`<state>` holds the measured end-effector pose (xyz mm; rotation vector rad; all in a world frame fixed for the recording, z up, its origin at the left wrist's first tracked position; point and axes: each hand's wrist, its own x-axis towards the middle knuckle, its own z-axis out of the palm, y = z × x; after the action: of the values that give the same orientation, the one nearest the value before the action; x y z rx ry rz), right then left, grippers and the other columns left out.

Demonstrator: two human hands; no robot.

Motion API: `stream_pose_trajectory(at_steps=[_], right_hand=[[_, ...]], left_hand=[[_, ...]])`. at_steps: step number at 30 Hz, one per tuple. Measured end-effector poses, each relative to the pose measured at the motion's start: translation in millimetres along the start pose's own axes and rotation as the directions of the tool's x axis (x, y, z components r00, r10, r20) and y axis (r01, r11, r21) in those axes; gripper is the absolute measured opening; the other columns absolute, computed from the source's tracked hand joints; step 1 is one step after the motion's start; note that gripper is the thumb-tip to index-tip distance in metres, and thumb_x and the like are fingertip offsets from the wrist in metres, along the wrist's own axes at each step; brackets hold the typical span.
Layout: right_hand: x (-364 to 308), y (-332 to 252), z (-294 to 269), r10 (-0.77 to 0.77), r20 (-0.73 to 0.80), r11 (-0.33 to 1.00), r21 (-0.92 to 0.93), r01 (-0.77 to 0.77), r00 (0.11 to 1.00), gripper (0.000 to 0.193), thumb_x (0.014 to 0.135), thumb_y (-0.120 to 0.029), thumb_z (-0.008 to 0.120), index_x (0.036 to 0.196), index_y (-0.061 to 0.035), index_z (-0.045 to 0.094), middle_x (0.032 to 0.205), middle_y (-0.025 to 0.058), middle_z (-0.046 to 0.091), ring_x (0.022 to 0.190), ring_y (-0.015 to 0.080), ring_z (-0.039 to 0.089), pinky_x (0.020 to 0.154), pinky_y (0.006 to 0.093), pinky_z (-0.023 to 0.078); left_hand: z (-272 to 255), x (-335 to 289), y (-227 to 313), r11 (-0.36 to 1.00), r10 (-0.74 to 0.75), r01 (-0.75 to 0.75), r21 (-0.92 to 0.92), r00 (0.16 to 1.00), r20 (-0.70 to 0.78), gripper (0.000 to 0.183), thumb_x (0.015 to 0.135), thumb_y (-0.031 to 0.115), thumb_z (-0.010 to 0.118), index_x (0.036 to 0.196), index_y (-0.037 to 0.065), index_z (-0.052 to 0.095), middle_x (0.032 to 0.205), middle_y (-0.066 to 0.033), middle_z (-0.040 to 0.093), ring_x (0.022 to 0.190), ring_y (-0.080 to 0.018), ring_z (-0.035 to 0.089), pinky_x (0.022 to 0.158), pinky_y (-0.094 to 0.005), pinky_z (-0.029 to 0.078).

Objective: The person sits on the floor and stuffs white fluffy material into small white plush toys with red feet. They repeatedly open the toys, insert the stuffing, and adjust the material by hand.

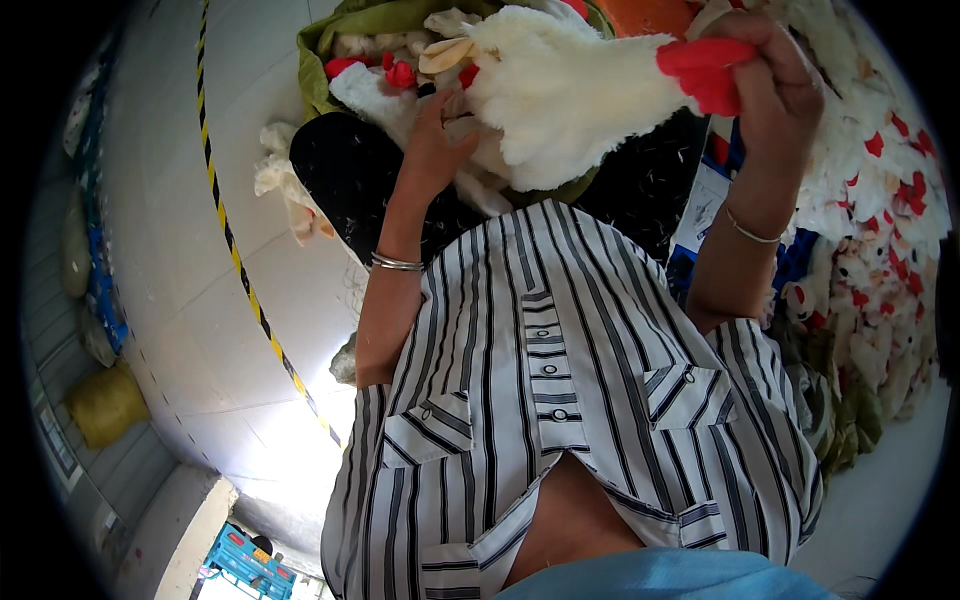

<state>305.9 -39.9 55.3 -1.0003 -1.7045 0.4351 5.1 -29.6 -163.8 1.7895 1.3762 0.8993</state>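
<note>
A white, furry plush chicken skin (570, 105) is stretched between my hands above my lap. Its red felt end is pinched in the fingers of my right hand (785, 95), raised at the upper right. My left hand (437, 145) is curled at the plush's left side, its thumb and fingers around white fur; the fingertips are partly hidden. Beside it, more white plush pieces with red felt (398, 72) lie in an open green sack (314, 65) ahead of my knees. A beige felt piece (446, 55) shows at the skin's left edge.
A large heap of white and red plush pieces (890, 260) fills the right side. White plush scraps (290, 185) lie on the floor by my left knee. Black-and-yellow tape (237, 250) runs along the floor at left. A yellow sack (107, 405) stands farther left.
</note>
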Motion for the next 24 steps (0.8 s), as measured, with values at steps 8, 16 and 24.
stream_pose_trajectory(at_steps=[8, 16, 24], right_hand=[[-8.1, 8.6, -12.6, -0.089, 0.034, 0.954, 0.29, 0.075, 0.995, 0.023, 0.078, 0.003, 0.039, 0.089, 0.0044, 0.059, 0.086, 0.0142, 0.064, 0.073, 0.0153, 0.059, 0.065, 0.0234, 0.046], [-6.1, 16.1, -23.0, -0.172, 0.125, 0.824, 0.562, 0.074, 0.977, 0.021, 0.076, 0.001, 0.037, 0.087, 0.0044, 0.054, 0.084, 0.0175, 0.057, 0.072, 0.0193, 0.052, 0.063, 0.0289, 0.042], [-8.5, 7.1, -40.3, 0.03, -0.221, 0.963, 0.268, 0.031, 0.975, 0.017, 0.083, 0.0, 0.05, 0.093, 0.0035, 0.064, 0.086, 0.0121, 0.068, 0.071, 0.015, 0.064, 0.06, 0.0243, 0.05]], left_hand=[[28.0, 41.6, -6.8, 0.992, 0.104, -0.104, 0.075, 0.995, 0.002, 0.079, 0.074, 0.025, 0.076, 0.141, 0.007, 0.038, 0.14, -0.0227, 0.043, 0.129, -0.0388, 0.042, 0.106, -0.0436, 0.038], [44.9, 55.2, -18.7, 0.973, 0.229, -0.228, -0.047, 0.973, 0.023, 0.054, 0.072, 0.018, 0.075, 0.123, 0.007, 0.059, 0.122, -0.0177, 0.057, 0.113, -0.034, 0.056, 0.097, -0.0403, 0.045], [-39.2, 61.9, -31.8, 0.995, -0.055, 0.015, -0.095, 0.901, -0.431, 0.01, 0.084, 0.007, 0.062, 0.079, 0.002, 0.054, 0.07, -0.0075, 0.062, 0.066, -0.0107, 0.059, 0.058, -0.0273, 0.046]])
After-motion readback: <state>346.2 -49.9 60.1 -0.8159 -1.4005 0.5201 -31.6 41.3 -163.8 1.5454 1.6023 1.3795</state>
